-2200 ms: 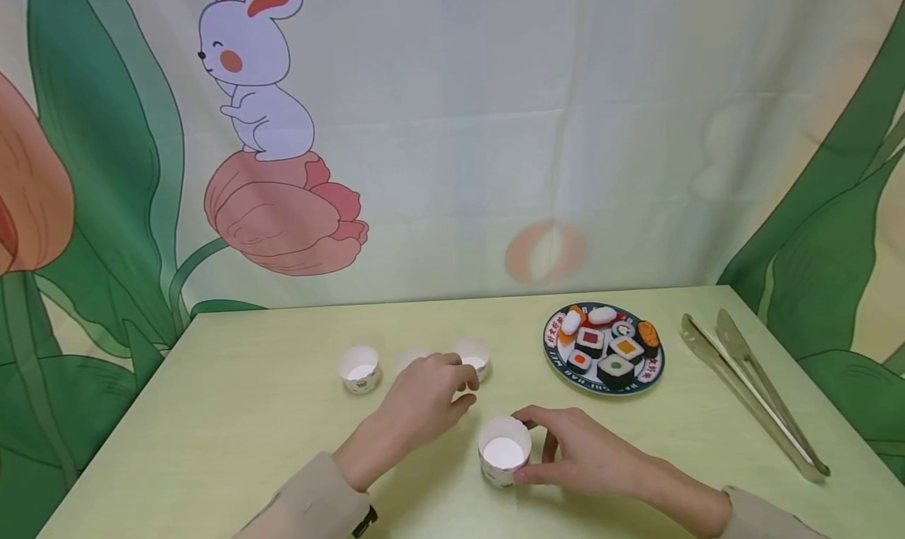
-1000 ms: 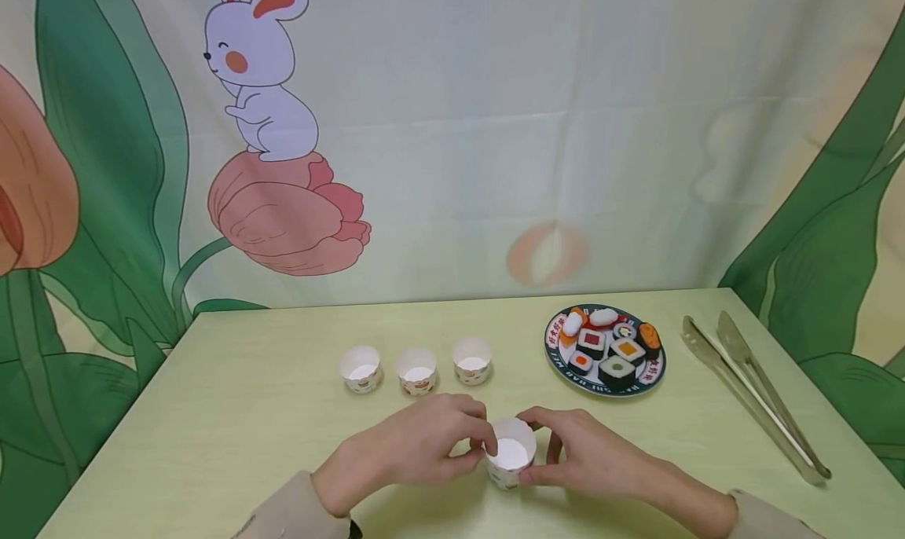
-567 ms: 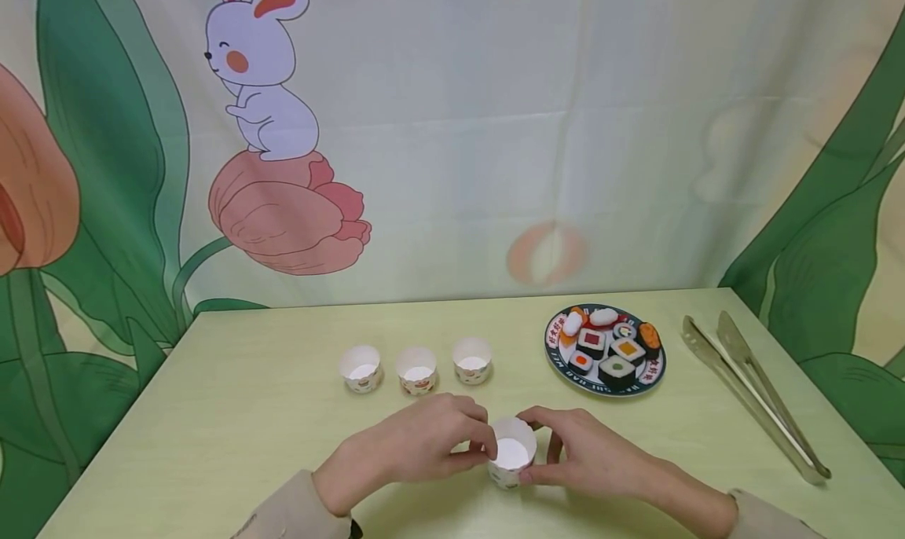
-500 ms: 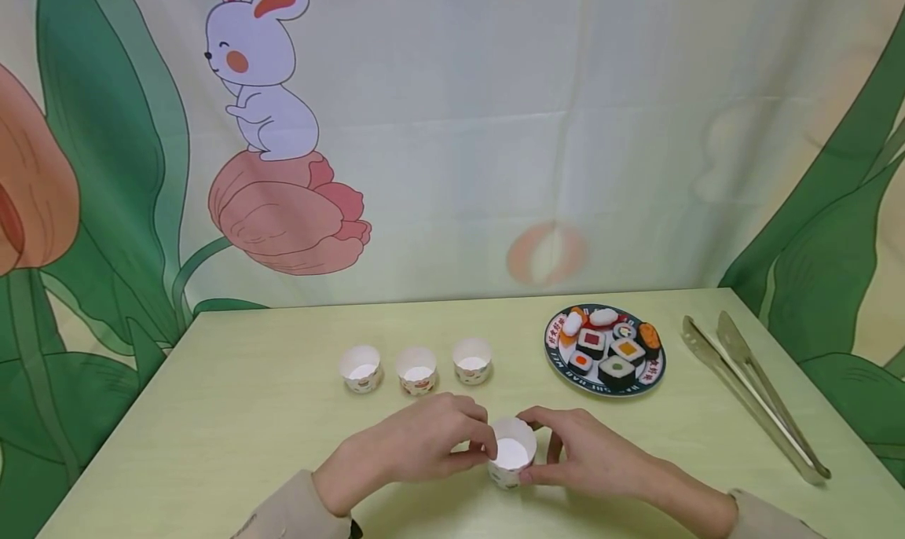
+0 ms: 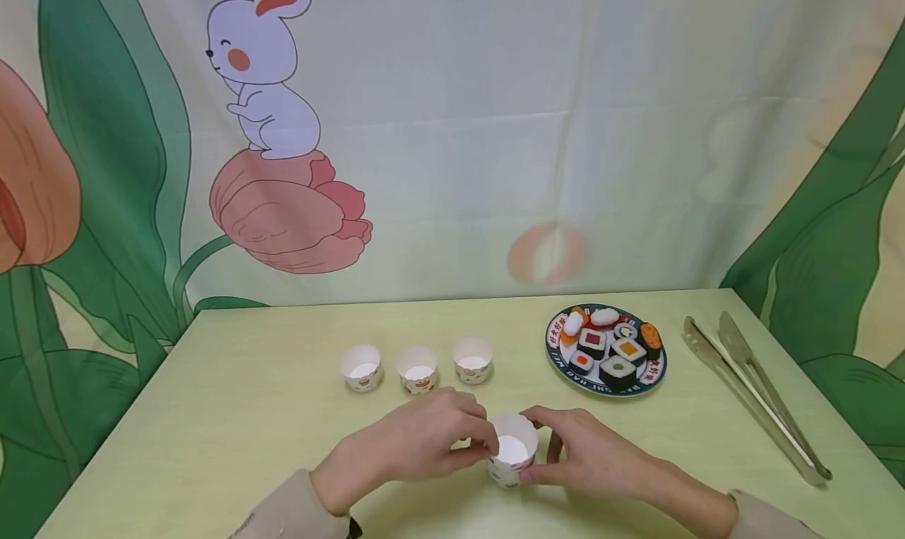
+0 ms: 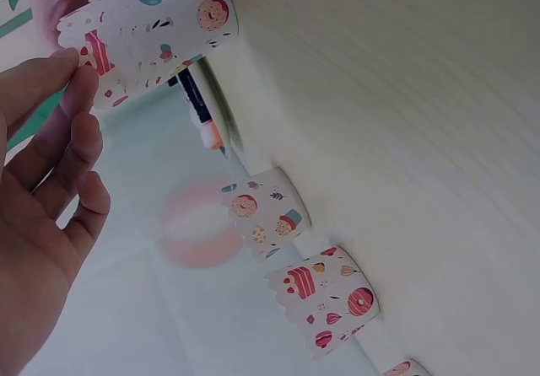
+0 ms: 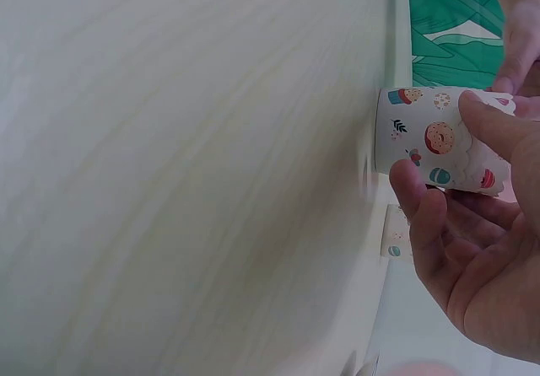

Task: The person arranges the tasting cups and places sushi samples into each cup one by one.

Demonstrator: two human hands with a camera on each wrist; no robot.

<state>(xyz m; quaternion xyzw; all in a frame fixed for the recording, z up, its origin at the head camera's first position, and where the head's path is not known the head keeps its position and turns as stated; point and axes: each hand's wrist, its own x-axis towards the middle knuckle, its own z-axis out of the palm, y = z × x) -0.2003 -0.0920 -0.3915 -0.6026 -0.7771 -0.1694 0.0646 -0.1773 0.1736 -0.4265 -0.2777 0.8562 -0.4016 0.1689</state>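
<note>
A white paper baking cup [image 5: 512, 451] with printed cakes and donuts stands upright near the front of the table. My right hand [image 5: 590, 452] grips it from the right, thumb at the near side and fingers behind. With thumb and index finger my left hand [image 5: 438, 435] pinches its scalloped rim on the left. The left wrist view shows that pinch on the printed cup [image 6: 152, 39] close up. Seen from the right wrist, a second scalloped edge runs partway up the side of the cup [image 7: 439, 136].
Behind the left hand, three similar cups stand in a row: left [image 5: 361, 368], middle [image 5: 417, 371] and right [image 5: 472, 361]. A round plate [image 5: 566, 370] of toy sushi lies at the back right. Metal tongs [image 5: 756, 401] lie along the right side of the table [image 5: 212, 429].
Since the earliest frame, my left hand has come from over the back row to the rim of the cup in my right hand. Over the last half second both hands stay nearly still.
</note>
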